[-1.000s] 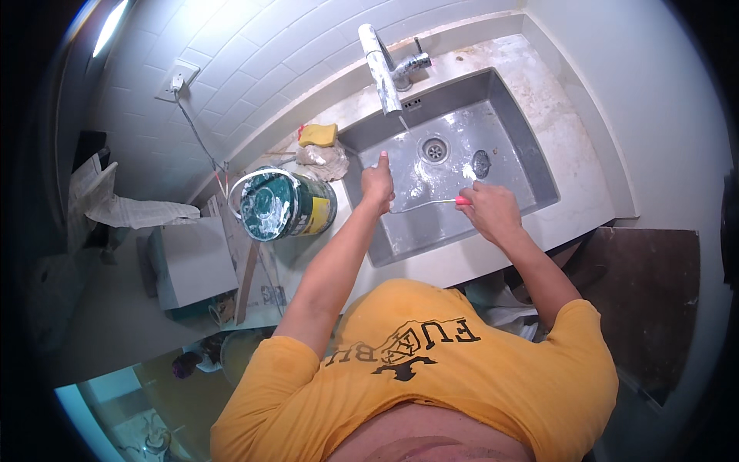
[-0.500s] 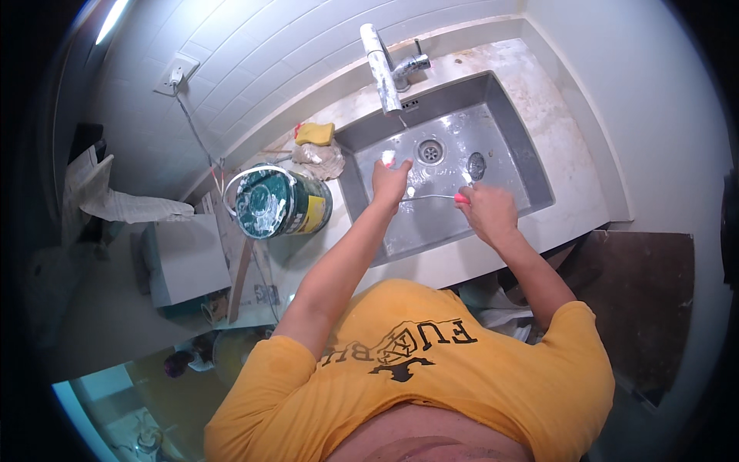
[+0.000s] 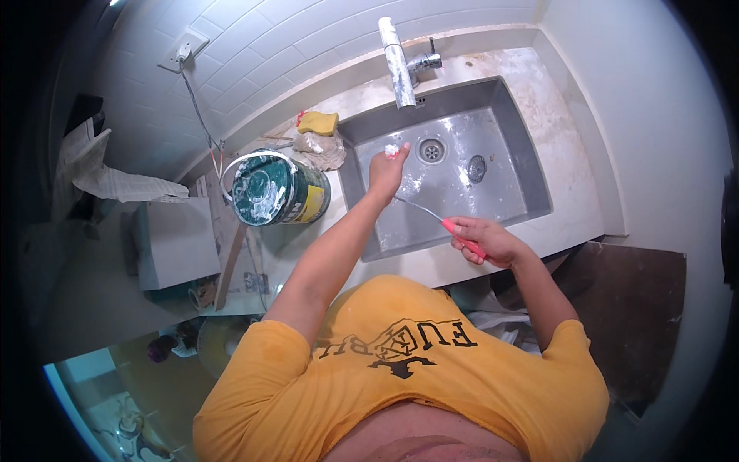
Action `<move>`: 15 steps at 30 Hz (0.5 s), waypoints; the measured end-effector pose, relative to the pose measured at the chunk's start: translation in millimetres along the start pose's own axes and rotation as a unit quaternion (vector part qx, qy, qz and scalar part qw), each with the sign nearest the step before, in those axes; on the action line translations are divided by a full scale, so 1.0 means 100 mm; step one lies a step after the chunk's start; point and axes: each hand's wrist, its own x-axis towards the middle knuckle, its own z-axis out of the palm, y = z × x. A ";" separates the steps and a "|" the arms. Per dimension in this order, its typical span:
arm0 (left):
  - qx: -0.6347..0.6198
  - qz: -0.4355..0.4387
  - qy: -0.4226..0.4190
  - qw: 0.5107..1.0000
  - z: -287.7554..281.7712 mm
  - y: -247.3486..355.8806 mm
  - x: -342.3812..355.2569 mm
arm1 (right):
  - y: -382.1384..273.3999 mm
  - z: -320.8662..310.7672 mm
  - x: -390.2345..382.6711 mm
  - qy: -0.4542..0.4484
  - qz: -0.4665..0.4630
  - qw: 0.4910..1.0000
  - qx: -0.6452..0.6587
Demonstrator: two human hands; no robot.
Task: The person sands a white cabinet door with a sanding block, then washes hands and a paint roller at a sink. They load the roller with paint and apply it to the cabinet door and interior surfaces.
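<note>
My right hand (image 3: 496, 240) grips the red handle of what looks like a small paint roller (image 3: 462, 237), above the sink's near edge. A thin, bent metal rod runs from the handle toward my left hand (image 3: 386, 173). That hand is closed over the left part of the grey sink (image 3: 512, 189), wrapped around the other end of the tool. A white and pink tip shows beyond its fingers; the rest is hidden in the palm. White residue and wet patches mark the basin floor around the drain (image 3: 432, 150).
A paint-smeared faucet (image 3: 396, 65) stands behind the sink. At the left are a lidded green bucket (image 3: 269, 189), a yellow sponge (image 3: 317, 123) and a crumpled cloth (image 3: 320, 150). A plug with a cord sits in a wall socket (image 3: 183, 49). A brown board (image 3: 627, 308) leans at the right.
My right hand has come down toward me, tilting the handle so that more of it shows. My left hand has shifted slightly, still closed on the far end.
</note>
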 end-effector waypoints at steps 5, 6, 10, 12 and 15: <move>-0.146 -0.052 -0.086 0.984 0.02 0.03 0.18 | 0.18 0.57 0.04 0.085 -0.036 0.995 -0.032; -0.149 -0.062 -0.090 0.983 -0.04 0.01 0.25 | 0.18 0.73 0.00 0.091 -0.039 0.994 -0.050; -0.050 -0.076 -0.148 0.985 -0.01 0.03 0.12 | 0.18 0.76 0.11 0.133 -0.019 0.991 -0.024; -0.005 -0.009 -0.294 0.956 0.28 0.02 -0.37 | 0.48 -0.06 0.89 0.206 -0.032 0.977 0.041; 0.047 0.045 -0.212 0.975 0.29 -0.34 -0.25 | 0.28 -0.07 0.90 0.223 -0.027 0.973 0.049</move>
